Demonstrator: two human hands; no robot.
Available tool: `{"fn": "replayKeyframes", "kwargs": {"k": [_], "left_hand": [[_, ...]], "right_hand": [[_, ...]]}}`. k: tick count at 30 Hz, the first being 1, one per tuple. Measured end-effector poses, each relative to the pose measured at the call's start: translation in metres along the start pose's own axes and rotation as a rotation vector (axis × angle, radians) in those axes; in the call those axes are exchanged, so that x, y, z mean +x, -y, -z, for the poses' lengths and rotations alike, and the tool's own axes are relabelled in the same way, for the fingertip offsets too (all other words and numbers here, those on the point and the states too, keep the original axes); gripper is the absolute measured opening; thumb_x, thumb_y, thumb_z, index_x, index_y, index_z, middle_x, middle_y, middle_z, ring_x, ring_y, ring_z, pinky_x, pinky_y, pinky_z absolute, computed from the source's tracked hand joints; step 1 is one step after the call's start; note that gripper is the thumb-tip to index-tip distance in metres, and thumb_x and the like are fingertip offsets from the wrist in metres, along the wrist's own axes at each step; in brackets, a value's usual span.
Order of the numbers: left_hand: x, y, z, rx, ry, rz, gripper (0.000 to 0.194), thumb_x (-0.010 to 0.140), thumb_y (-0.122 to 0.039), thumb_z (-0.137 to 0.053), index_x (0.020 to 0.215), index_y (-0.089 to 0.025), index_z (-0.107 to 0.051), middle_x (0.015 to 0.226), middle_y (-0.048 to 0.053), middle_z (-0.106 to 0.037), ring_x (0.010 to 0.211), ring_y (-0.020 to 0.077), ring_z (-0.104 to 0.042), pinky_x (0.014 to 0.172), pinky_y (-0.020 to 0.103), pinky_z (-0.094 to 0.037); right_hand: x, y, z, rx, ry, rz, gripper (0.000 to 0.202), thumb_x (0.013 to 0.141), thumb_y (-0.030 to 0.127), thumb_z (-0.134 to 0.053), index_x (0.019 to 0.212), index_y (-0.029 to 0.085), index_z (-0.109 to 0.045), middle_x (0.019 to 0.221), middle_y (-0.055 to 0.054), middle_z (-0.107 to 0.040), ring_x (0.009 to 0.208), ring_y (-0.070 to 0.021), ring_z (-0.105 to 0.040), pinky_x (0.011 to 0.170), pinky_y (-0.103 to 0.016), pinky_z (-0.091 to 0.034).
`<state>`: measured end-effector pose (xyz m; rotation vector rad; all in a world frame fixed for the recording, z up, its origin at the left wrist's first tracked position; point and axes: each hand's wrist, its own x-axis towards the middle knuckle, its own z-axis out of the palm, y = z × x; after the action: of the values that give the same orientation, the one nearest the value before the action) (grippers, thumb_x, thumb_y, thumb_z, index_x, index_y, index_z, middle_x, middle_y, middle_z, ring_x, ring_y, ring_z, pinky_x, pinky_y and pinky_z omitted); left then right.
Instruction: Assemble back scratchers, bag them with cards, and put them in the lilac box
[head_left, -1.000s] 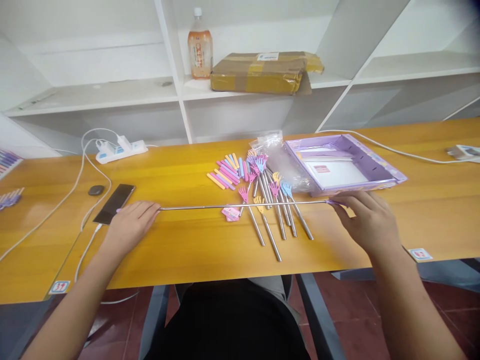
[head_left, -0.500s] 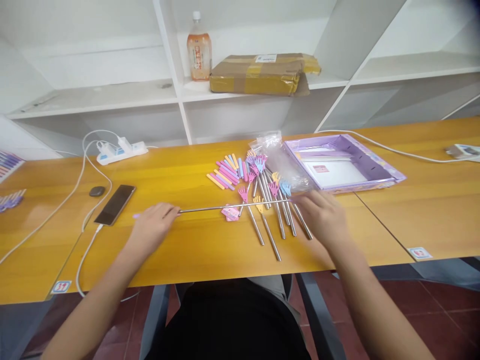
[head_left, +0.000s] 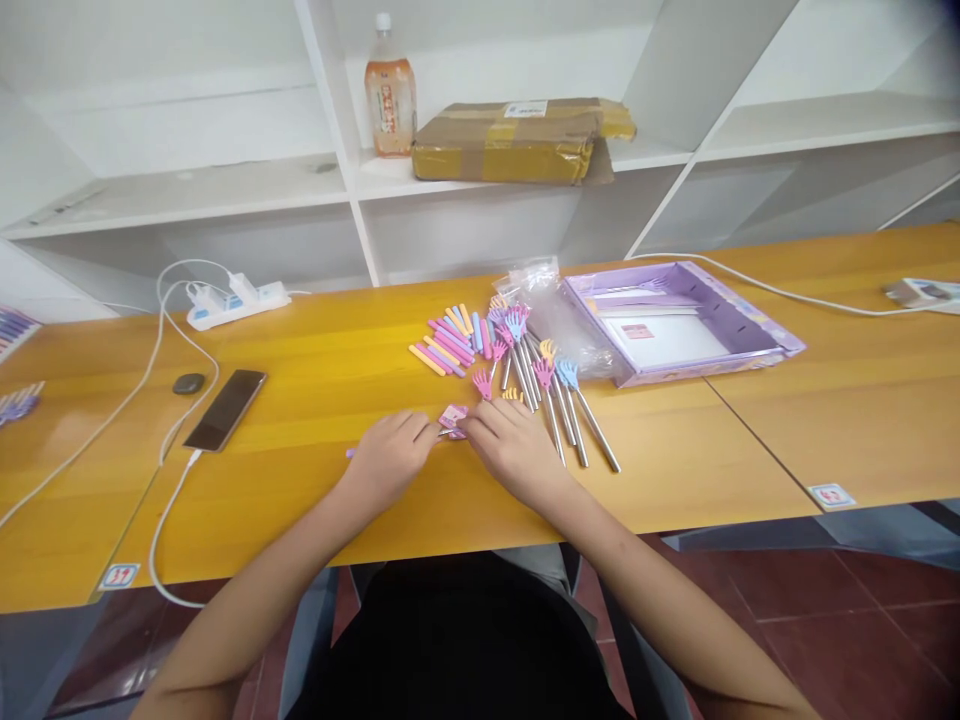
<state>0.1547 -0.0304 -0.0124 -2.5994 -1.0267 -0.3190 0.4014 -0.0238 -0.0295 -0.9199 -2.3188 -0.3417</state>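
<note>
Both of my hands are close together over the middle of the table. My left hand (head_left: 390, 455) is closed around the handle of a telescopic back scratcher (head_left: 350, 453), whose purple end pokes out on the left. My right hand (head_left: 511, 445) grips its other end, hiding the head. Only a short bit of metal shaft shows between the fists. Just behind it lies a small pink card (head_left: 453, 413). More back scratchers (head_left: 559, 400) with pink, blue and yellow hand-shaped heads lie beyond and right of my right hand, which covers some of them.
Coloured grip sleeves (head_left: 446, 345) lie behind my hands. A clear plastic bag (head_left: 574, 325) touches the purple box tray (head_left: 630, 378). At left are a phone (head_left: 225, 410), its cable and a power strip (head_left: 238, 307). A bottle (head_left: 390, 105) and cardboard box (head_left: 510, 145) stand on the shelf.
My hands have come together from far apart, and the long extended shaft between them has shortened to a small piece. The right hand moved left, the left hand right.
</note>
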Motion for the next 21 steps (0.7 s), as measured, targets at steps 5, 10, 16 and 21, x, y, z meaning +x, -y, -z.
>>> {"fn": "replayKeyframes", "kwargs": {"k": [5,10,16,21], "left_hand": [[-0.001,-0.001,0.0,-0.016,-0.004,-0.006,0.024,0.11,-0.015,-0.052,0.128,-0.013,-0.068,0.092,0.008,-0.069,0.082,0.024,-0.063,0.072,0.039,-0.047],[-0.005,0.002,0.0,0.021,0.023,-0.002,0.03,0.109,-0.014,-0.051,0.134,-0.019,-0.068,0.09,0.006,-0.067,0.081,0.0234,-0.061,0.07,0.037,-0.043],[-0.04,0.049,0.01,0.037,-0.012,0.097,0.025,0.107,-0.012,-0.053,0.123,-0.019,-0.072,0.097,0.01,-0.071,0.089,0.0263,-0.065,0.076,0.04,-0.046],[-0.101,0.118,0.027,0.079,-0.065,0.253,0.019,0.11,-0.025,-0.056,0.108,-0.023,-0.074,0.098,0.008,-0.077,0.094,0.0273,-0.07,0.082,0.041,-0.048]], "right_hand": [[0.003,0.001,0.004,-0.003,0.009,0.021,0.02,0.111,0.016,-0.054,0.109,0.021,-0.073,0.093,-0.006,-0.069,0.089,-0.0241,-0.053,0.082,-0.039,-0.037],[0.003,-0.001,0.005,-0.036,-0.024,0.045,0.021,0.111,0.014,-0.053,0.105,0.02,-0.073,0.088,-0.005,-0.067,0.087,-0.023,-0.052,0.084,-0.038,-0.038],[-0.027,-0.047,0.029,-0.113,-0.006,-0.058,0.02,0.109,0.014,-0.056,0.102,0.022,-0.073,0.09,-0.005,-0.07,0.089,-0.022,-0.056,0.084,-0.037,-0.038],[-0.098,-0.14,0.072,-0.246,-0.109,-0.171,0.015,0.106,0.018,-0.064,0.1,0.024,-0.076,0.089,-0.006,-0.076,0.087,-0.0211,-0.062,0.082,-0.035,-0.043]]}}
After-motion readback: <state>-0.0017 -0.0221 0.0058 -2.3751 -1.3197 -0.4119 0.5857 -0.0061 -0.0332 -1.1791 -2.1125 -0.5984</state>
